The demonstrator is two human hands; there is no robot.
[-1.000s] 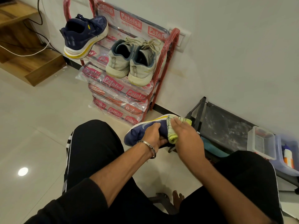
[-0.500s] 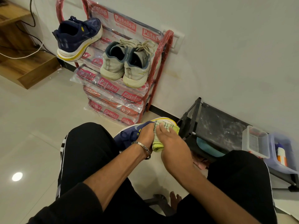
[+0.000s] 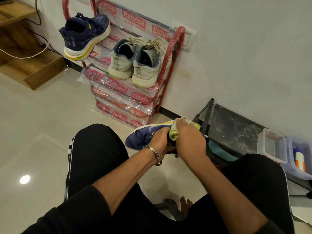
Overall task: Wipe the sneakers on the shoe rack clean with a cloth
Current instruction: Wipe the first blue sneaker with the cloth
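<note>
A navy sneaker [image 3: 141, 135] with a yellow-white sole is held above my knees, toe pointing left. My left hand [image 3: 161, 140] grips it around its middle. My right hand [image 3: 189, 137] grips a bunched yellow-green cloth [image 3: 174, 133] against the shoe's heel end. The matching navy sneaker [image 3: 84, 38] sits on the top tier of the red shoe rack [image 3: 170, 53]. A pair of pale grey sneakers [image 3: 135, 63] stands beside it on the rack, heels toward me.
The rack's lower tiers are wrapped in printed plastic [image 3: 121, 100]. A low black rack [image 3: 233, 130] stands at the right with clear plastic tubs [image 3: 271, 146]. Wooden steps [image 3: 28, 65] with cables lie at the left. My bare foot [image 3: 184, 204] rests on the glossy tiled floor [image 3: 33, 132].
The shoe and both hands shifted slightly left and back, and my right hand slid the cloth along the shoe's heel end. The camera view swung a little.
</note>
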